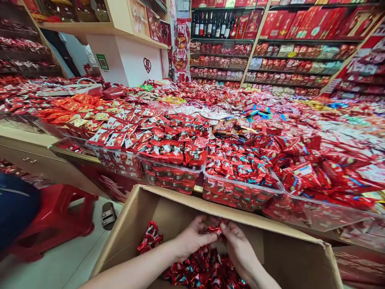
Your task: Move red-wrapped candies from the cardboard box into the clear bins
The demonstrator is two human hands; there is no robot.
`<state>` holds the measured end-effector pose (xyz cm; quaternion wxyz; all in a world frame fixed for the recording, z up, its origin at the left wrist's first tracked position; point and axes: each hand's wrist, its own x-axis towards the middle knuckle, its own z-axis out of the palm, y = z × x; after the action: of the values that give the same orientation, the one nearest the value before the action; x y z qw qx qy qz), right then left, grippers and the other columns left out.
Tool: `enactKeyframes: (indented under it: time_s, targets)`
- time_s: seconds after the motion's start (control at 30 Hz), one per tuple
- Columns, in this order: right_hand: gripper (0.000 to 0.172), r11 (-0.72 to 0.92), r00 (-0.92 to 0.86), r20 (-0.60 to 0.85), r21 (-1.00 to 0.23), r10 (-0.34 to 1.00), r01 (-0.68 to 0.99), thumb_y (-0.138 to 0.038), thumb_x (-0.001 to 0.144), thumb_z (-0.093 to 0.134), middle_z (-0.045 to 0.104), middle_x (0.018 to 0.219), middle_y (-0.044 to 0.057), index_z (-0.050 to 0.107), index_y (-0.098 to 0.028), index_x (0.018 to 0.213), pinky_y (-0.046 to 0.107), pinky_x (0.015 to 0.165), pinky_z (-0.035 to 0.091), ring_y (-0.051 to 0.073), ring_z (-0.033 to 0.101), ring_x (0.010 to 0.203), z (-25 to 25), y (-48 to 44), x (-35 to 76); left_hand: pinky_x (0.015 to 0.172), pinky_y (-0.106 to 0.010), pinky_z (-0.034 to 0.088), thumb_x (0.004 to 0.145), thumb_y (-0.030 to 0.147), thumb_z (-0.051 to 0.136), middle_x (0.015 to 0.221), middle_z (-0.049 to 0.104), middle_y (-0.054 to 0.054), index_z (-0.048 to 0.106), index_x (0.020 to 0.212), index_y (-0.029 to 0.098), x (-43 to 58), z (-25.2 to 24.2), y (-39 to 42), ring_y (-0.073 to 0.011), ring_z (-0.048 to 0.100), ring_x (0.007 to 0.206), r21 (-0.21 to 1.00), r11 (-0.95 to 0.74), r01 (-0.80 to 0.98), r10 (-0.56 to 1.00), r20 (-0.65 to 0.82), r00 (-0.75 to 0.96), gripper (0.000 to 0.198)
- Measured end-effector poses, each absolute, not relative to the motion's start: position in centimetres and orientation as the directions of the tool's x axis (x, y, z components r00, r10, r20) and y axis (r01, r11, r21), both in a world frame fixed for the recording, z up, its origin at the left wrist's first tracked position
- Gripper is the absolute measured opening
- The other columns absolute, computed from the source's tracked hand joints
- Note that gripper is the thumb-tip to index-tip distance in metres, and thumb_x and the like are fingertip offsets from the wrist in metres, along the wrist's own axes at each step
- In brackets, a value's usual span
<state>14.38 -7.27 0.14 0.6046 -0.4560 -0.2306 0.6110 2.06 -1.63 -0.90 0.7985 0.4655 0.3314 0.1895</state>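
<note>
Both hands are inside a large open cardboard box point(296, 257), above a heap of shiny red wrapped candies point(198, 269). Between them is one small red wrapped candy point(214, 230). My left hand point(197, 237) is closed at its left end, thumb below it, with some fingers hidden. My right hand point(237, 241) pinches the candy's right end between thumb and finger. Larger red packets point(150, 237) lie in the box to the left of my left hand.
Clear plastic bins point(240, 196) heaped with red candies line the counter behind the box. At left are a red plastic stool point(57, 220), a sandal point(108, 216) on the floor and a person's dark-clothed part point(18, 208). Stocked shelves point(222, 39) stand behind.
</note>
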Motion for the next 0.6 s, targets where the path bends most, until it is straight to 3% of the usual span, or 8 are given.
enactKeyframes:
  time_s: [0.1,0.27,0.37,0.47,0.6]
  targets:
    - [0.022,-0.162,0.197,-0.277,-0.875,0.94,-0.457,-0.035,0.065,0.061,0.063,0.075,0.002,0.059,-0.02,0.081,0.024,0.06,0.043,0.014,0.056,0.067,-0.4,-7.6,14.2,0.043,-0.019,0.033,0.061,0.03,0.062,0.063,0.053,0.004,0.046,0.081,0.015,2.2,-1.0,-1.6,-0.0071,0.046,0.045,0.902,0.428,0.052,0.669,-0.355,0.653,0.029]
    - [0.025,-0.172,0.338,-0.244,-0.958,0.909,-0.229,-0.032,0.059,0.066,0.063,0.076,0.003,0.059,-0.018,0.079,0.027,0.065,0.044,0.017,0.057,0.071,-1.3,-8.1,14.5,0.059,-0.021,0.036,0.057,0.017,0.064,0.059,0.051,0.004,0.049,0.059,0.014,2.2,0.1,-1.0,-0.0087,0.045,0.06,0.962,0.268,0.044,0.818,-0.251,0.517,0.015]
    - [0.012,-0.038,0.329,-0.011,-0.996,0.944,0.078,-0.029,0.067,0.059,0.06,0.087,0.008,0.058,-0.019,0.072,0.031,0.073,0.043,0.021,0.056,0.083,-1.5,-8.3,14.6,0.052,-0.02,0.034,0.061,0.02,0.061,0.074,0.053,0.002,0.051,0.075,0.014,2.0,1.0,-1.1,-0.007,0.044,0.058,0.941,0.339,0.003,0.797,-0.289,0.53,0.018]
    - [0.011,0.128,0.285,0.248,-0.916,0.926,0.379,-0.024,0.075,0.048,0.057,0.09,0.009,0.057,-0.02,0.069,0.03,0.076,0.041,0.02,0.053,0.088,-1.3,-8.7,14.3,0.044,-0.017,0.029,0.065,0.027,0.06,0.075,0.052,0.002,0.049,0.09,0.016,1.8,1.4,-1.4,-0.0057,0.044,0.055,0.838,0.544,-0.054,0.668,-0.393,0.632,0.029]
    - [0.007,0.197,0.206,0.318,-0.867,0.925,0.457,-0.024,0.074,0.05,0.055,0.091,0.009,0.054,-0.02,0.072,0.029,0.075,0.042,0.021,0.051,0.092,-0.6,-8.9,14.1,0.046,-0.018,0.03,0.061,0.025,0.064,0.068,0.051,0.004,0.052,0.079,0.013,1.9,1.5,-1.5,-0.0039,0.042,0.05,0.841,0.539,-0.038,0.694,-0.419,0.585,0.025]
